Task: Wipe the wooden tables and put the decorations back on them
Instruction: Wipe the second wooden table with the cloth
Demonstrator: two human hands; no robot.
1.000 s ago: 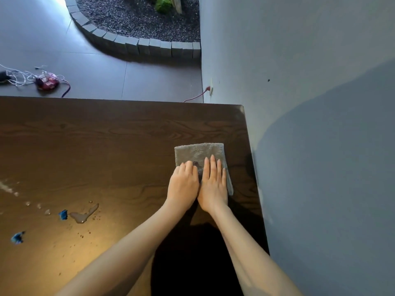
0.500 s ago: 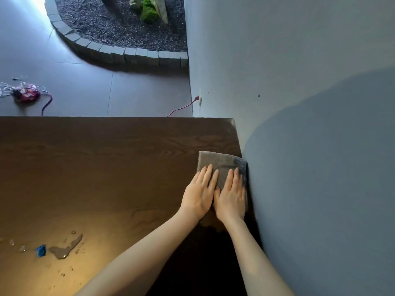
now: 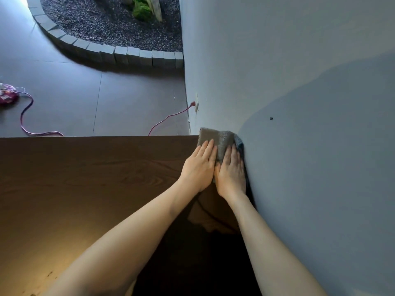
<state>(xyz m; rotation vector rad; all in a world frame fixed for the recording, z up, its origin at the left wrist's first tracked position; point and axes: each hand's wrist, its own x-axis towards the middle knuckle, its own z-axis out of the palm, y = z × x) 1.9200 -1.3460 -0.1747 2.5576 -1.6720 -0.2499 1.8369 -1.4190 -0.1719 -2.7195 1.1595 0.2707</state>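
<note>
Two hands lie flat, side by side, on a gray cloth (image 3: pixel 215 139) at the far right corner of the dark wooden counter (image 3: pixel 96 171). The left hand (image 3: pixel 199 167) has straight fingers pressing down on the left part of the cloth. The right hand (image 3: pixel 232 169) also has straight fingers and presses the right part. Neither hand curls around the cloth. The hands touch each other along their sides. The cloth's right edge is pushed up against the gray wall (image 3: pixel 299 82), and its far edge sticks out a little past the counter's back edge.

Past the counter is a gray floor (image 3: pixel 85 92). A red cord (image 3: pixel 168 118) runs from a white plug spot low on the wall. A pink thing with a purple cord (image 3: pixel 25 110) lies on the floor at the far left. A curved row of gray blocks (image 3: pixel 128 54) holds dark little stones and some green moss (image 3: pixel 141 9).
</note>
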